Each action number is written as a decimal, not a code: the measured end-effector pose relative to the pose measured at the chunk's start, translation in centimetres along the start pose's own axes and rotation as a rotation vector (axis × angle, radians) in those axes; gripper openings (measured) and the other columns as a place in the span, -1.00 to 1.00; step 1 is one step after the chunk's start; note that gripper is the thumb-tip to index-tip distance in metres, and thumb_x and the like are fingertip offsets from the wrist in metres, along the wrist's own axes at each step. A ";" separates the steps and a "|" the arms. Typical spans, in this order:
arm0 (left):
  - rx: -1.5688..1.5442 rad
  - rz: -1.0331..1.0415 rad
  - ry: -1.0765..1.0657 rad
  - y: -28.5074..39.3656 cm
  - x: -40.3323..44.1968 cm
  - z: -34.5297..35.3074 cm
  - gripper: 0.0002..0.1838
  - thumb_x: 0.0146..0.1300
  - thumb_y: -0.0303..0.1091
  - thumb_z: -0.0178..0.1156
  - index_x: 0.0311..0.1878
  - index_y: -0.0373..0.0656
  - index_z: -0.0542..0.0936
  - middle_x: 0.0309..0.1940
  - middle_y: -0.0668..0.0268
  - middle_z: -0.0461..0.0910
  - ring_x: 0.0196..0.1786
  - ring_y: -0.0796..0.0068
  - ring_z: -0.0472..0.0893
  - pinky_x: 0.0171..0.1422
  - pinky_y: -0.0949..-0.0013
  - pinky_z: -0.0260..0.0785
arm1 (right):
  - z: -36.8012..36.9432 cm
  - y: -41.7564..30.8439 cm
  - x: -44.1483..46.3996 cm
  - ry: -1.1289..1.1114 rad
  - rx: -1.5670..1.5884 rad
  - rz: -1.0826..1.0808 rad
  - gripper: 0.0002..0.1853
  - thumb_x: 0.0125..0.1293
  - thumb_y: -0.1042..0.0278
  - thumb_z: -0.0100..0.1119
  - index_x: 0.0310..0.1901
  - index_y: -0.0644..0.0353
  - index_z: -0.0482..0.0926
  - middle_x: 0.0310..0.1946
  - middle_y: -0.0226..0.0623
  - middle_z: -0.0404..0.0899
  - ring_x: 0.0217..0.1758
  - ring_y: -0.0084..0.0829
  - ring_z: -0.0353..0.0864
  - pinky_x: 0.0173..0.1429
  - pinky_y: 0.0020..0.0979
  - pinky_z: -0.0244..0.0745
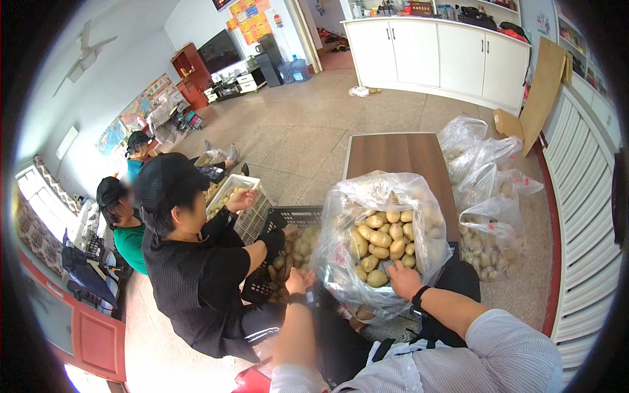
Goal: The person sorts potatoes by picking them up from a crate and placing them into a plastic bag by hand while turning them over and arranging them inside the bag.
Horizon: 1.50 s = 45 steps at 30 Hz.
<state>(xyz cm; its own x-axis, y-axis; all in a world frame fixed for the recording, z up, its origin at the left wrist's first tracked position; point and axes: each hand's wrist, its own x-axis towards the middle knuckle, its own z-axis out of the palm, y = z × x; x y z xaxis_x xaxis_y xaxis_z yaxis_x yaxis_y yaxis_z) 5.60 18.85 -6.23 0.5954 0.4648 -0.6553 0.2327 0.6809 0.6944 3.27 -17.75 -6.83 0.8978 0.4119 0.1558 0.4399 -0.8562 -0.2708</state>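
A clear plastic bag lines an open container and holds several potatoes. My right hand reaches over the bag's near edge, its fingertips at the lower potatoes; whether it grips one cannot be made out. My left hand is between the bag and a black crate of potatoes, palm turned up and fingers curled. Anything in that palm is too small to tell. The bag stands at the near end of a brown table.
A person in black sits at my left, reaching over the black crate and a white crate. Two more people sit beyond. Bags of potatoes stand on the floor at right, beside a white radiator.
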 end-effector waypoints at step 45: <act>0.629 -0.219 -0.788 -1.6 -9.9 6.9 -0.54 0.45 -0.08 0.09 0.25 -0.16 0.40 0.00 0.17 0.59 -0.28 0.32 0.66 -0.31 0.36 0.48 | -3.8 -7.4 4.8 -0.278 1.486 0.397 -0.54 0.35 0.29 0.20 0.25 0.21 0.45 -0.07 -0.33 0.57 -0.17 -0.54 0.55 -0.22 -0.48 0.49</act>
<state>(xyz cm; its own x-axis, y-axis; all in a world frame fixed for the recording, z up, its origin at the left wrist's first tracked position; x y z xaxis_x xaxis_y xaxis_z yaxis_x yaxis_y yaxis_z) 4.67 9.26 1.24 0.7738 -0.2911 -0.5626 0.6220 0.1812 0.7618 4.23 -10.66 -0.49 0.8593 0.4287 -0.2790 -0.3418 0.0753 -0.9368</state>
